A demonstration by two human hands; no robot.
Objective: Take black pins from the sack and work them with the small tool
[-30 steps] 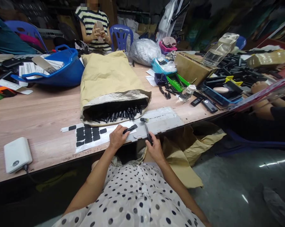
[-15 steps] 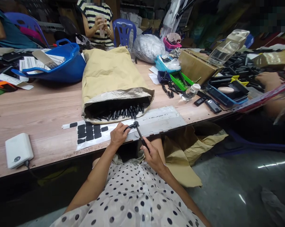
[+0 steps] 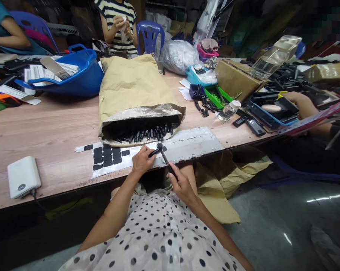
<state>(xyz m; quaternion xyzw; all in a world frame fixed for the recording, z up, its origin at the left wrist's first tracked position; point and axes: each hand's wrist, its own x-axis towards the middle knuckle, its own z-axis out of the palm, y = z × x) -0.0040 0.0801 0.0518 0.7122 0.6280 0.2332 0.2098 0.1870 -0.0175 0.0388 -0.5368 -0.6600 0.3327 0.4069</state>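
In the head view, a black pen-shaped part (image 3: 152, 153) is held at the near edge of the table (image 3: 59, 124), pinched between the closed fingers of the left hand (image 3: 141, 161). A small hammer (image 3: 165, 158) is gripped by its dark handle in the curled fingers of the right hand (image 3: 182, 183). Its head is positioned over the part; whether contact is made cannot be told. A grey board (image 3: 198, 140) is laid beneath, overlapped at the left by a white sheet (image 3: 135, 150) on which black rounded stickers (image 3: 108, 155) are carried. Just behind, more black parts (image 3: 151, 134) are seen in the mouth of a brown paper sack (image 3: 133, 82).
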